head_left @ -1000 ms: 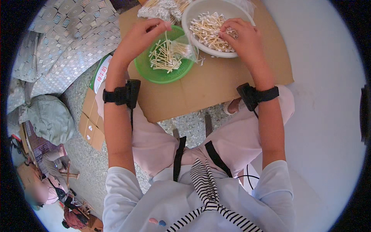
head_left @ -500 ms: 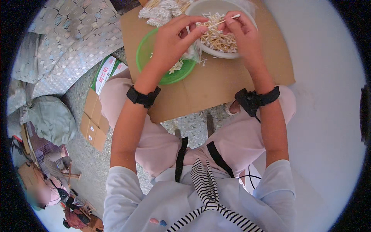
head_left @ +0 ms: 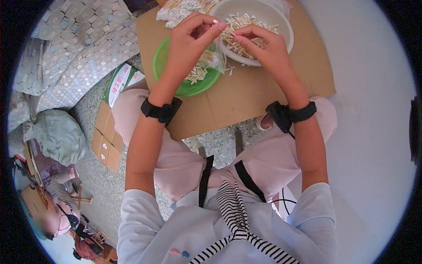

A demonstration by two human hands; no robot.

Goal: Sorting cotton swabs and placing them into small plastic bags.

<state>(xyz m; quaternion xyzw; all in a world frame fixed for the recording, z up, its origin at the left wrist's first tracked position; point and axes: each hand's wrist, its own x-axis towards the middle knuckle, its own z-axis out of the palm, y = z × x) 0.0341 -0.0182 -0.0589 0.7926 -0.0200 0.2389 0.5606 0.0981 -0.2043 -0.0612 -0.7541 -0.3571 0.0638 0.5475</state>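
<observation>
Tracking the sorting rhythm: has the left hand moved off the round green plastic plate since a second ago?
Yes. The left hand moved right, from the green plate toward the white bowl.

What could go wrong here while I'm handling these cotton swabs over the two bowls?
The cardboard sheet rests on your lap, so a knee shift could tip the white bowl and green plate, both full of swabs. The left hand and right hand work above the gap between the dishes, so a dropped swab may land on the cardboard or the floor. The white bowl also sits near the cardboard's far edge.
</observation>
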